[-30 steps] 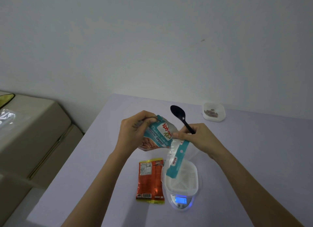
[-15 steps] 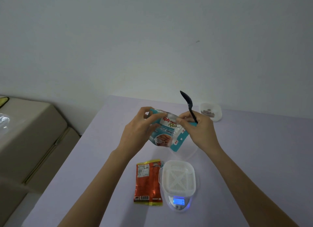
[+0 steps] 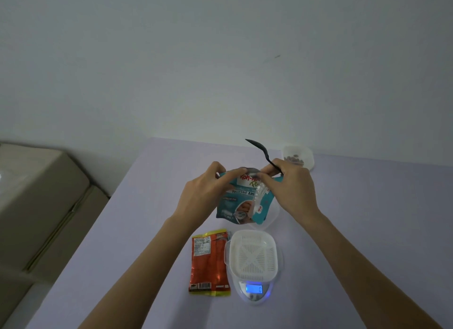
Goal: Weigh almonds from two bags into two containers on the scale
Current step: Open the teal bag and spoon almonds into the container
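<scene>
Both hands pinch the top edge of the upright teal foil almond bag (image 3: 241,201), left hand (image 3: 208,193) and right hand (image 3: 291,184), which also clamps a black plastic spoon (image 3: 263,154), directly beyond the empty white container (image 3: 252,255) on the lit scale (image 3: 255,292).

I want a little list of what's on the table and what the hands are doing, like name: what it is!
left hand: pinches the top edge of the teal almond bag
right hand: pinches the bag's other top edge, and holds a black spoon pointing up
orange bag: lies flat, left of the scale
scale: lit blue display
white container: sits on the scale, no almonds seen inside
far container: at the table's back edge, with a few brown pieces inside
table: pale purple top
</scene>
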